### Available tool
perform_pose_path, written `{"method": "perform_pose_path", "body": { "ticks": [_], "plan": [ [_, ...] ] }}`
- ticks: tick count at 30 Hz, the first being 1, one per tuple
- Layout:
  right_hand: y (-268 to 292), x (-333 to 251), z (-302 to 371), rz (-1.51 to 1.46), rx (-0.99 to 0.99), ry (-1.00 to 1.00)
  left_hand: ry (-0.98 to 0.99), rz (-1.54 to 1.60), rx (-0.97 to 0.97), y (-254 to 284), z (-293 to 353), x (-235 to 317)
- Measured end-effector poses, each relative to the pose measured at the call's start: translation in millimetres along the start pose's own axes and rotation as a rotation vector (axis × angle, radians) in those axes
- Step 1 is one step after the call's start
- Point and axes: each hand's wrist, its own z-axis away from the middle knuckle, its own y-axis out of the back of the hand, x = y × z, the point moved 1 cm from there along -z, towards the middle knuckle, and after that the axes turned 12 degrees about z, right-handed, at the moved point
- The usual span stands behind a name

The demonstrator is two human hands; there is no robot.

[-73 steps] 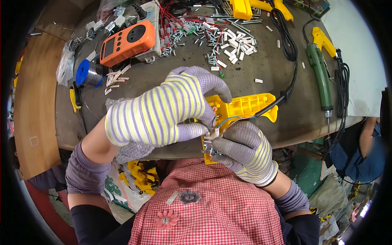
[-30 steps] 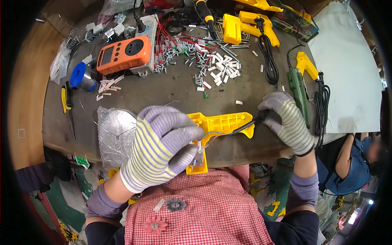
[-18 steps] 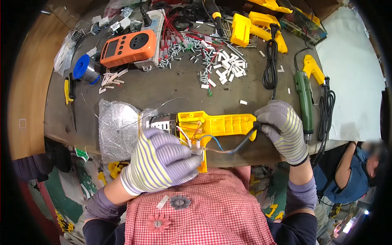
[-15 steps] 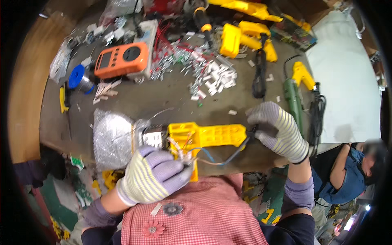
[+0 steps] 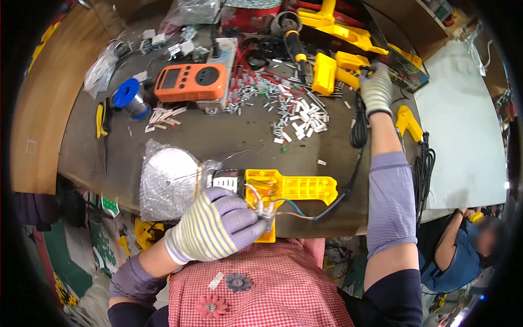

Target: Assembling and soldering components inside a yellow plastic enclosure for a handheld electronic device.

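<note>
My left hand (image 5: 218, 226), in a striped glove, is closed on a small switch (image 5: 265, 210) with white, blue and brown wires. Beneath it lies an open yellow tool housing (image 5: 305, 188), its ribbed handle pointing right. The housing's black neck leads left to a round head (image 5: 170, 169) in bubble wrap. From the handle end a black power cord (image 5: 358, 131) runs up to a bundled coil. My right hand (image 5: 377, 91), also gloved, reaches far forward, its fingers closed round the cord's plug end beside yellow plastic parts (image 5: 325, 73). Its fingertips are partly hidden.
An orange meter (image 5: 190, 80) rests on a power strip (image 5: 223, 95). Nearby are a solder spool (image 5: 129, 95), yellow-handled cutters (image 5: 102, 120) and a pile of white sleeves and metal terminals (image 5: 308, 120). A second cord (image 5: 425, 166) lies right. Another person (image 5: 457, 245) sits beyond the table.
My right hand has moved from beside the handle end forward to the cord's plug. My left hand stays at the switch. The whole view has shifted slightly.
</note>
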Motion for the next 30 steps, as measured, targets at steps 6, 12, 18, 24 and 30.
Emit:
{"method": "perform_pose_path", "body": {
  "ticks": [6,12,18,24,30],
  "plan": [
    [65.9,1.8,-13.3,-1.246,0.007,-0.048,-0.014,0.068,0.065,-6.5,4.7,-10.2],
    [178.2,-170.4,51.1,-0.317,0.200,1.115,0.001,0.063,0.062,-7.4,0.5,-11.8],
    [126.7,-267.3,64.9,0.143,-0.211,1.426,0.041,0.099,-0.020,-8.8,4.9,-10.2],
    [119.6,-309.7,80.1,0.367,-0.274,1.533,0.057,0.087,0.012,-8.3,10.3,-8.1],
    [115.6,-290.4,77.7,0.193,-0.205,1.493,-0.106,-0.168,-0.114,1.6,-11.4,12.4]
  ]
}}
